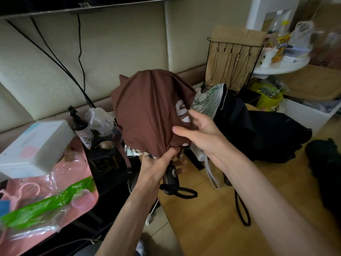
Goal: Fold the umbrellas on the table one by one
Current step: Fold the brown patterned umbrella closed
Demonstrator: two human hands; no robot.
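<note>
Head view: umbrella (151, 108) held over the table (212, 218), left hand (158, 163) gripping its bunched base, right hand (201, 130) pinching the canopy; best hold that base tight and wrap pleats one way.

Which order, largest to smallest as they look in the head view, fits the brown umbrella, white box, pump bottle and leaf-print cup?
1. brown umbrella
2. white box
3. pump bottle
4. leaf-print cup; it stands farther from the camera, so its real size against the bottle is unsure.
</note>
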